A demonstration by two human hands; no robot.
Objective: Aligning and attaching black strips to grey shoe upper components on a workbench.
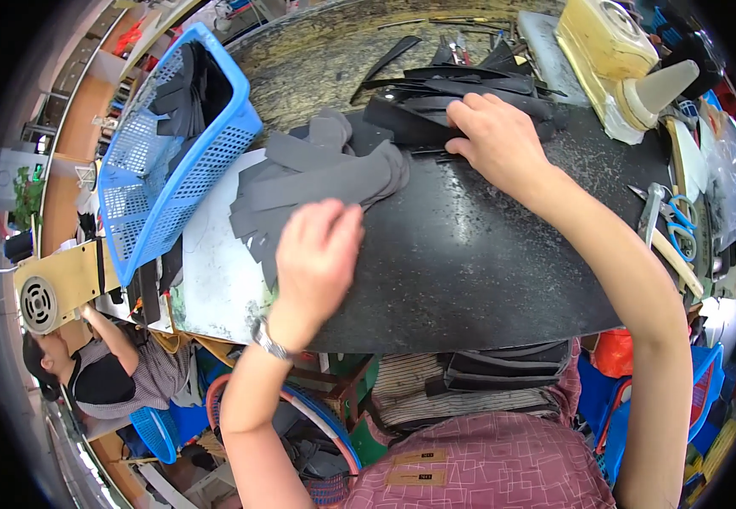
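Observation:
My right hand (499, 144) is at the pile of dark, curved flat pieces (444, 89) at the back of the table. Its thumb and fingertips close on the edge of a black piece (410, 121). My left hand (321, 254), with a metal watch on the wrist, hangs at the near edge of a fanned heap of grey flat pieces (317, 174). The left fingers are bent and slightly blurred, and I cannot see whether they hold anything. More dark flat pieces (508, 366) lie stacked on my lap.
A blue plastic basket (215, 153) with dark pieces tilts at the left. At the right are a yellowish container (610, 42) with a pale cone, blue-handled scissors (682, 225) and a wooden-handled tool (677, 263). Another person (113, 373) works at far left. A round basket (351, 450) stands below the table.

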